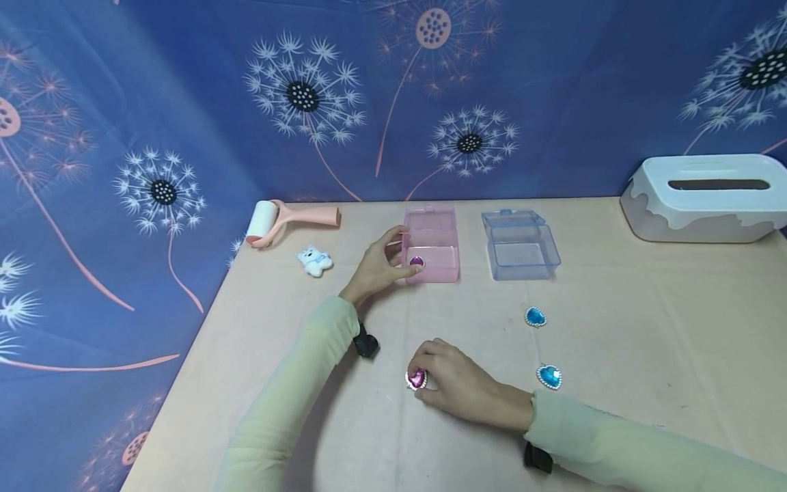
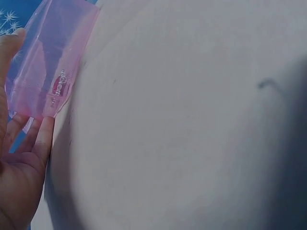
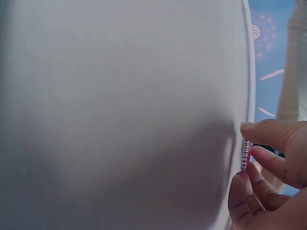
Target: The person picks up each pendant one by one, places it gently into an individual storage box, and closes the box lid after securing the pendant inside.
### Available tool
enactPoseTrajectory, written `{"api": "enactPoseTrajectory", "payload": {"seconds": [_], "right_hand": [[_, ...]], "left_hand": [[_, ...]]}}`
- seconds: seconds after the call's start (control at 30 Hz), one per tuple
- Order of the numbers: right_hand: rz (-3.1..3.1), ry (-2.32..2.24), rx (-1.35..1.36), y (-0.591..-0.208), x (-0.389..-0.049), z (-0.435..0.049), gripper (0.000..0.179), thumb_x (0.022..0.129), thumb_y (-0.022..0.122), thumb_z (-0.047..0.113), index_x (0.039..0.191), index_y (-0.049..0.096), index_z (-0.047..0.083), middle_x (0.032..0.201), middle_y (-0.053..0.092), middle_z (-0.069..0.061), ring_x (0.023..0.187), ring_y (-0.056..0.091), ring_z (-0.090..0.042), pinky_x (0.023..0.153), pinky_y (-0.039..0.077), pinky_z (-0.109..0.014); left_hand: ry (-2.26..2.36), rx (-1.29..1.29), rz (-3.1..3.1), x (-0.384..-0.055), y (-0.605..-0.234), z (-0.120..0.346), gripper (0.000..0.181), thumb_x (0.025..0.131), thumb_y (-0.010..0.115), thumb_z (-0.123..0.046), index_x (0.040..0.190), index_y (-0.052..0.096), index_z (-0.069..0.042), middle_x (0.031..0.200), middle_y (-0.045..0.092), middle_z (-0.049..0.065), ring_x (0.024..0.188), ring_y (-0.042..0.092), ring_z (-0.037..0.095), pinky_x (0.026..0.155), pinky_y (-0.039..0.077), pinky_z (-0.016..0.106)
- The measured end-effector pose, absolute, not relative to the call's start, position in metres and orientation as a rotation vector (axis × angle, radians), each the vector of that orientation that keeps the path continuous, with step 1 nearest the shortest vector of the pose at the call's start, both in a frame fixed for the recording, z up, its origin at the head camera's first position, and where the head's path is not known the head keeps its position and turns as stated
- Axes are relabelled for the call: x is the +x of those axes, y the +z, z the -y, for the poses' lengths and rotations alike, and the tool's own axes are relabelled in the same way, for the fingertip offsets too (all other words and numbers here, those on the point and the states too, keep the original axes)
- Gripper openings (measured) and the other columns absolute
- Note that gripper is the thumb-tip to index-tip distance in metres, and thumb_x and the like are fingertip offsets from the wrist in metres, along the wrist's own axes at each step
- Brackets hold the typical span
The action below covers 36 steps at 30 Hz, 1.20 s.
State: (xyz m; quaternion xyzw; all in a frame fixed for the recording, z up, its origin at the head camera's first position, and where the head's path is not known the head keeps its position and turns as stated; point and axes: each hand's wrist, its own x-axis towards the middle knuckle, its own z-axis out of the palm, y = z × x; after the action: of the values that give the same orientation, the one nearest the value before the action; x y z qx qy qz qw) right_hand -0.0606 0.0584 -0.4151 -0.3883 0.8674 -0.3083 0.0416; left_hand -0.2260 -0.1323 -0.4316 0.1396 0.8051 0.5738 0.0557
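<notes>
My left hand grips the left side of an open pink plastic box, its thumb near the front corner. Inside the box's front compartment lies a pink gem with a beaded silver rim; the left wrist view shows it through the clear wall. Nearer to me, my right hand pinches a pink heart-shaped gem at the tabletop. In the right wrist view that gem appears edge-on between thumb and fingers. Two blue gems with beaded rims, one farther back and one nearer, lie to the right.
An open blue-grey plastic box stands right of the pink one. At the back left are a lint roller and a small white bear figure. A tissue box occupies the back right, against the blue cloth backdrop.
</notes>
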Motion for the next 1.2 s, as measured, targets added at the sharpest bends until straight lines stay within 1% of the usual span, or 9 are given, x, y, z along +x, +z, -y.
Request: {"api": "enactPoseTrajectory", "payload": {"seconds": [0.17,0.3,0.4,0.5,0.6,0.73,0.9,1.07,1.2], "right_hand": [[-2.679,-1.034,-1.208,-0.398,-0.067,-0.062,0.016,0.074,0.079,0.010,0.085,0.070,0.015,0.089,0.063,0.007,0.088,0.056,-0.007,0.077,0.051,-0.024],[-2.716,-1.082,-1.204,-0.380,-0.076,-0.067,0.018,0.074,0.081,0.011,0.087,0.070,0.015,0.091,0.063,0.007,0.090,0.057,-0.008,0.078,0.052,-0.026],[-2.746,-1.132,-1.182,-0.368,-0.085,-0.070,0.020,0.073,0.081,0.009,0.088,0.069,0.015,0.093,0.064,0.007,0.089,0.059,-0.009,0.076,0.053,-0.025],[-2.771,-1.211,-1.153,-0.358,-0.096,-0.074,0.022,0.072,0.080,0.004,0.089,0.070,0.013,0.093,0.066,0.006,0.086,0.061,-0.010,0.071,0.055,-0.024],[-2.800,-1.293,-1.122,-0.353,-0.110,-0.077,0.022,0.072,0.079,0.001,0.089,0.071,0.011,0.093,0.068,0.004,0.082,0.063,-0.013,0.067,0.055,-0.025],[-2.850,-1.338,-1.080,-0.349,-0.132,-0.080,0.019,0.074,0.080,0.003,0.089,0.071,0.010,0.090,0.069,0.001,0.082,0.062,-0.017,0.065,0.055,-0.029],[-2.908,-1.304,-0.999,-0.351,-0.160,-0.082,0.018,0.075,0.080,0.004,0.090,0.071,0.007,0.090,0.070,-0.005,0.086,0.063,-0.022,0.066,0.055,-0.035],[-2.932,-1.254,-0.922,-0.356,-0.186,-0.081,0.017,0.076,0.078,0.003,0.092,0.071,0.003,0.092,0.070,-0.011,0.087,0.063,-0.027,0.070,0.056,-0.039],[-2.937,-1.200,-0.847,-0.359,-0.202,-0.079,0.018,0.077,0.078,0.006,0.093,0.072,0.004,0.095,0.069,-0.012,0.090,0.064,-0.029,0.074,0.055,-0.039]], "left_hand": [[1.715,0.425,-2.478,-0.227,-0.432,0.134,0.081,0.073,0.084,-0.007,0.141,0.042,-0.010,0.135,0.053,0.014,0.128,0.052,0.028,0.105,0.046,0.033],[1.737,0.435,-2.458,-0.228,-0.433,0.134,0.080,0.072,0.084,-0.006,0.141,0.042,-0.009,0.135,0.053,0.016,0.128,0.053,0.028,0.105,0.047,0.032],[1.756,0.442,-2.438,-0.228,-0.432,0.133,0.081,0.072,0.084,-0.005,0.141,0.042,-0.008,0.135,0.052,0.017,0.128,0.053,0.029,0.104,0.047,0.032],[1.759,0.447,-2.435,-0.228,-0.432,0.133,0.081,0.073,0.084,-0.006,0.142,0.042,-0.007,0.135,0.052,0.018,0.128,0.052,0.030,0.104,0.047,0.032],[1.756,0.450,-2.435,-0.227,-0.431,0.132,0.081,0.073,0.084,-0.007,0.142,0.041,-0.008,0.135,0.051,0.018,0.128,0.053,0.031,0.105,0.047,0.033],[1.737,0.455,-2.464,-0.228,-0.432,0.133,0.081,0.073,0.084,-0.007,0.143,0.041,-0.008,0.135,0.052,0.016,0.127,0.054,0.030,0.104,0.047,0.034],[1.764,0.463,-2.420,-0.228,-0.434,0.134,0.084,0.073,0.084,-0.006,0.144,0.039,-0.007,0.138,0.050,0.018,0.128,0.052,0.031,0.106,0.046,0.035],[1.765,0.438,-2.400,-0.228,-0.435,0.134,0.086,0.073,0.084,-0.008,0.145,0.038,-0.009,0.139,0.049,0.017,0.130,0.051,0.031,0.106,0.045,0.031],[1.779,0.434,-2.393,-0.228,-0.436,0.134,0.085,0.073,0.084,-0.008,0.144,0.039,-0.009,0.139,0.049,0.016,0.130,0.051,0.029,0.105,0.046,0.029]]}}
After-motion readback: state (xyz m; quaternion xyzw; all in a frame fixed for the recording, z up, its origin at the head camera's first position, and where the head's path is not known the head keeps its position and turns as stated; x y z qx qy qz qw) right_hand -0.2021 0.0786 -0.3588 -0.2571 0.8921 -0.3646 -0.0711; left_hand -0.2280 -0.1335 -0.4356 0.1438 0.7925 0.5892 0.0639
